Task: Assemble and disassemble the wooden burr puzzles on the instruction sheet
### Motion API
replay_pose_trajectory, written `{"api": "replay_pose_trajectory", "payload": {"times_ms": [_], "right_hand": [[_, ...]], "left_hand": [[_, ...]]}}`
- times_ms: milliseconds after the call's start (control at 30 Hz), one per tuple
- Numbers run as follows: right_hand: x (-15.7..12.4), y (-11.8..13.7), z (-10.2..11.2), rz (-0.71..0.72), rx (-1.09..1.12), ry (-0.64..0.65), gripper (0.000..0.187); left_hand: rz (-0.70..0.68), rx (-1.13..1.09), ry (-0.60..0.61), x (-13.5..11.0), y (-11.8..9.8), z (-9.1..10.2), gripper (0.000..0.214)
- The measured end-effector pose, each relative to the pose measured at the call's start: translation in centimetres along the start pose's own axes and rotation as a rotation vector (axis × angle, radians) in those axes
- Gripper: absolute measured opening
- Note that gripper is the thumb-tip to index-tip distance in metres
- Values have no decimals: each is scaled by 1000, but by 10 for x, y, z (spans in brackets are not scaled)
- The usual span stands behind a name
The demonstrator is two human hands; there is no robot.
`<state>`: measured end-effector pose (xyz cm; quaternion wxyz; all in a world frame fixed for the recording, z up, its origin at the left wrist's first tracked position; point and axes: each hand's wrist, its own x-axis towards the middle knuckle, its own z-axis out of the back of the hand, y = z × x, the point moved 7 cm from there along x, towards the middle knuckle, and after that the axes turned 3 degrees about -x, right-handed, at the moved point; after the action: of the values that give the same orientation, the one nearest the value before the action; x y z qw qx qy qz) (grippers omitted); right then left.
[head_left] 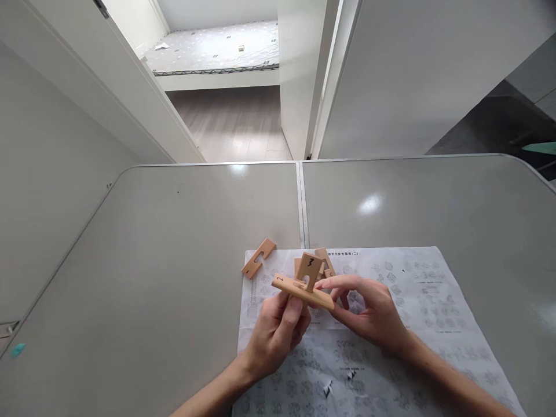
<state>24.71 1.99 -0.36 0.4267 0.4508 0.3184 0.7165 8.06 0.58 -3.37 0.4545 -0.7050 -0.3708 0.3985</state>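
Two interlocked wooden puzzle pieces are held up above a printed sheet: a flat piece marked 2 (284, 282) and, standing across it, a piece marked 3 (310, 265). My left hand (280, 327) is closed on the assembly from below, thumb against the flat piece. With bent fingers, my right hand (369, 307) touches its right end, index finger near the foot of the piece marked 3. A loose notched wooden piece (259, 258) lies to the left at the sheet's top corner. Behind the held pieces, more wooden pieces (325, 259) show, partly hidden.
The printed instruction sheet (417, 301) covers the front right of the grey folding table (182, 249). Small dark-and-white scraps (328, 388) lie on it near the front. A metal seam (301, 202) divides the tabletop. Beyond stand a white door (299, 75) and a bed (212, 52).
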Motion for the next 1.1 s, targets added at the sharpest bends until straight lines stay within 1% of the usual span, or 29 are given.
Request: {"api": "replay_pose_trajectory", "payload": {"times_ms": [67,133,200,300,367,467,533,600,700,767,833,933,1033,1100], "right_hand": [[3,3,3,22,-75,-46,21],[9,9,7,68,-164,-100,23],[19,18,8,138,-237,-107,23],[42,25,-1,212,-310,7,19],[61,24,-16,251,-346,149,18],[85,22,-44,360,-391,369,22],[98,17,-63,397,-423,508,25],[110,13,-78,423,-428,593,27],[121,8,-95,433,-444,700,19],[126,4,-102,412,-471,754,14],[129,1,-105,386,-496,773,12],[133,-3,-105,347,-522,783,9],[135,-7,-103,306,-542,797,7],[137,-10,-101,285,-556,797,10]], "left_hand": [[-58,58,-10,-3,-4,2,45],[-122,163,-10,-7,-7,3,46],[-192,305,19,-10,-11,2,47],[-302,490,101,-15,-18,-4,44],[-354,553,122,-18,-22,-7,40],[-405,619,83,-22,-24,-7,35],[-432,652,65,-23,-25,-7,34],[-440,655,63,-24,-25,-7,35],[-414,619,74,-22,-24,-8,37],[-403,601,89,-21,-23,-9,38],[-418,597,95,-20,-25,-10,38],[-441,570,91,-19,-27,-10,39],[-408,513,74,-16,-27,-8,41],[-380,496,64,-14,-26,-7,43]]}}
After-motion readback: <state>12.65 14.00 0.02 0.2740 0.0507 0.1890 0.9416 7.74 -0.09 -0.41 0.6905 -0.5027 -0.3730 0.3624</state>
